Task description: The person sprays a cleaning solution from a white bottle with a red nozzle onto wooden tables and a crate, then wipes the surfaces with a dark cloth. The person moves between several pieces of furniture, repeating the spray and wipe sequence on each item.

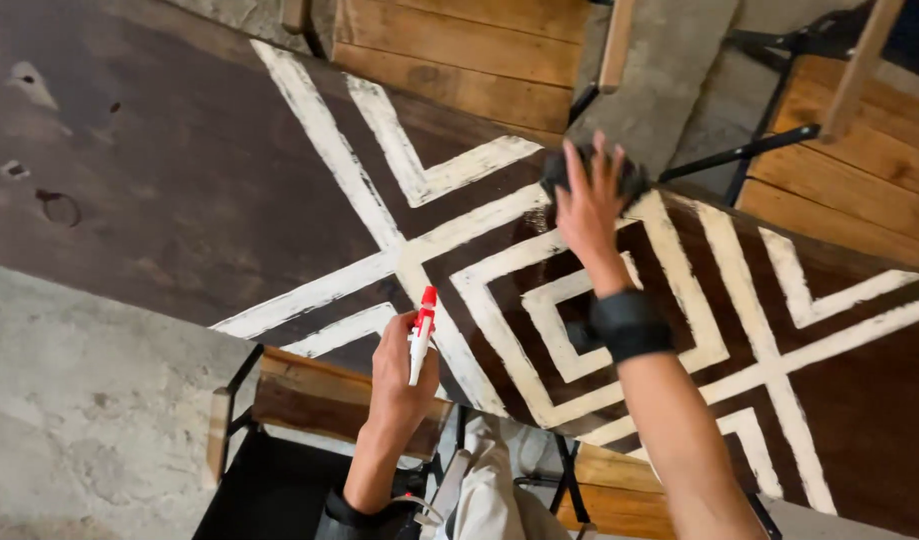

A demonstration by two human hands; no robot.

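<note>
Wiping was underway on the dark wooden surface [179, 190] with the white geometric line pattern [539, 300]. Right hand [587, 205] lay flat, fingers spread, pressing a dark cloth [559, 172] onto the far edge of the surface, cloth mostly hidden under the palm. A black band [629, 325] sat on that wrist. Left hand [401, 375] was closed around a white spray bottle with a red top [420, 335], held upright near the near edge, above a wooden chair with a black frame [289, 400], nozzle not aimed at anything I could make out.

Progress, judged from sheen only: the patch around the nested white rectangles, just near of the cloth, looked glossy and wet, so that zone had probably been sprayed and was being worked. The left portion of the surface looked matte, with a few pale marks and spots [34, 85], so likely untouched. The right end showed no clear wet sheen either. Rough call: early to middle, one central area in hand, both ends left.

More wooden chairs [459, 50] stood beyond the far edge on a concrete floor [79, 400].
</note>
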